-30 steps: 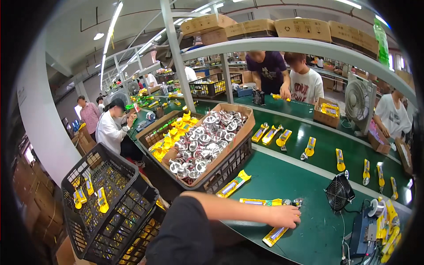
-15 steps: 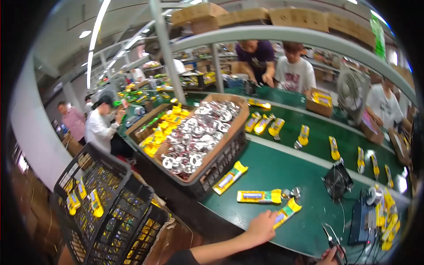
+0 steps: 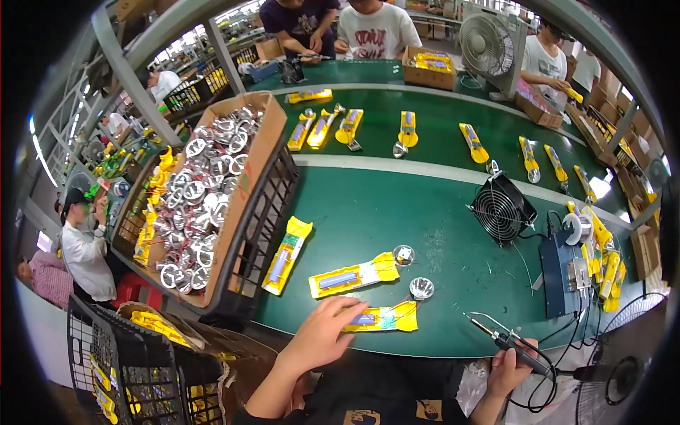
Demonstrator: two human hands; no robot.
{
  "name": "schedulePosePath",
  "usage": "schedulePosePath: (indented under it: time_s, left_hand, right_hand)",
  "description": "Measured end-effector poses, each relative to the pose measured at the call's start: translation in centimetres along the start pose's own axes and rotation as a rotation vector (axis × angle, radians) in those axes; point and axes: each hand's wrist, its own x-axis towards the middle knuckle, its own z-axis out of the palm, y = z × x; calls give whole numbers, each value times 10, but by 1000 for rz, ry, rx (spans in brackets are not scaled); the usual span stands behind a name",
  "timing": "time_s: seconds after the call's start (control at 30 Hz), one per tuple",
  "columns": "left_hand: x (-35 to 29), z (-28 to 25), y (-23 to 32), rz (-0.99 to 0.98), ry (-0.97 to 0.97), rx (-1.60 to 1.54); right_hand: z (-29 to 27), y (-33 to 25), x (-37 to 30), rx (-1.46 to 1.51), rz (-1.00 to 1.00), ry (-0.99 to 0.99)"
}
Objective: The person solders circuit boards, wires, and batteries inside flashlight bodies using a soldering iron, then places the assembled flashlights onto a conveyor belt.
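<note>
My left hand (image 3: 327, 334) grips the left end of a yellow flashlight housing (image 3: 405, 319) near the table's front edge. Inside it show a blue battery cell and a green circuit board, and a round silver reflector (image 3: 421, 287) lies just beyond. In my right hand (image 3: 511, 367) is a soldering iron (image 3: 500, 340), its tip pointing up and left, apart from the housing. Beyond the gripped piece lies another open yellow housing (image 3: 354, 275) with a reflector (image 3: 404, 255) at its right end. A third housing (image 3: 287, 255) sits farther left, at a slant.
Left stands a black crate (image 3: 244, 258) holding a cardboard box of reflectors (image 3: 205, 184). A small black fan (image 3: 501, 207) and a blue soldering station (image 3: 559, 276) with a solder spool (image 3: 577, 228) are right. Housings line the far belt (image 3: 439, 127); people work beyond.
The view has swung down and right. My left hand still holds the housing, which now lies more level. The soldering iron in my right hand shows more fully.
</note>
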Motion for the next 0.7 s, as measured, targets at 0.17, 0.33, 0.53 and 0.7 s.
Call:
schedulePosePath:
  time_s: [0.17,0.33,0.53,0.7]
  left_hand:
    - [16,18,1,19,126,-135]
    - [23,39,-4,-17,332,-213]
    - [19,50,-14,24,435,-192]
    - [16,50,-16,95,446,-120]
  right_hand:
    - [-2,-7,0,21,61,-86]
    - [5,-3,-2,-193,132,-83]
    - [10,8,2,-195,134,32]
    - [16,8,5,-237,65,56]
